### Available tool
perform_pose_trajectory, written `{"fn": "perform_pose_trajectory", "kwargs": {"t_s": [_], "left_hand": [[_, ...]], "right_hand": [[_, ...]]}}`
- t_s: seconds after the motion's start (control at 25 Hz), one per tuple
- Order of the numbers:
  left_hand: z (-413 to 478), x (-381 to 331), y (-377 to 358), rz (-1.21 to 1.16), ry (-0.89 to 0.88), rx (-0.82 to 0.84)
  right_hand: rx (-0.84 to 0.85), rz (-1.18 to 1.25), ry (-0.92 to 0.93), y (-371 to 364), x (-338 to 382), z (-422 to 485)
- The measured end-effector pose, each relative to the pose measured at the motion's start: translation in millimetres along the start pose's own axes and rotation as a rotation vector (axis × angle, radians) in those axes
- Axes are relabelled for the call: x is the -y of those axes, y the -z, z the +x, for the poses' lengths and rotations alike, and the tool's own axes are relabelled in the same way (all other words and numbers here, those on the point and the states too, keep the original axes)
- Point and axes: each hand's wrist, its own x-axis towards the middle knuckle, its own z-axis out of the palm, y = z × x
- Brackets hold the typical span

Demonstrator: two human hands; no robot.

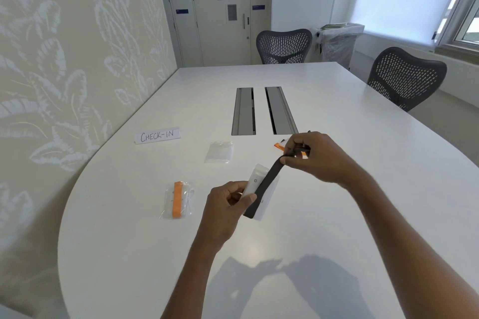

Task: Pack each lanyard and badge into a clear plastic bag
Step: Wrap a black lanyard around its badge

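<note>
Left hand (228,199) grips clear bag (261,211) with white badge (252,182), above the table (337,215) middle. Right hand (318,155) pinches the black lanyard (267,184) by its top end; the lower end looks to be inside the bag, hard to confirm. Packed orange bag (177,199) lies toward the left edge, empty bag (219,151) sits mid-table, and an orange lanyard (279,145) is behind the right hand.

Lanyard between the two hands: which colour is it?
The lanyard is black; the head view shows it best.
</note>
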Motion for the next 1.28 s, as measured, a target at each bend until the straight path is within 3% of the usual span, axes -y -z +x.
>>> {"fn": "perform_pose_trajectory", "kwargs": {"t_s": [0.16, 0.32, 0.56, 0.8, 1.04, 1.16, 1.28], "left_hand": [[0, 7, 13, -0.041, 0.055, -0.005], [4, 7, 24, -0.042, 0.102, 0.026], [4, 0, 32, -0.129, 0.131, 0.272], [0, -10, 28, -0.337, 0.111, 0.325], [-7, -16, 23, -0.449, 0.105, 0.297], [-8, -20, 13, -0.489, 0.098, 0.286], [-6, -25, 4, -0.548, 0.105, 0.234]], "right_hand": [[0.235, 0.138, -0.042, 28, -7, 0], [0.3, -0.127, 0.109, 36, -13, 11], [-0.114, -0.404, 0.416, 22, -20, 24], [-0.374, -0.431, 0.47, -3, -36, 19], [-0.459, -0.333, 0.38, -32, -56, 7], [-0.405, -0.128, 0.294, -56, -61, 1], [-0.309, 0.05, 0.091, -86, -61, -5]]}}
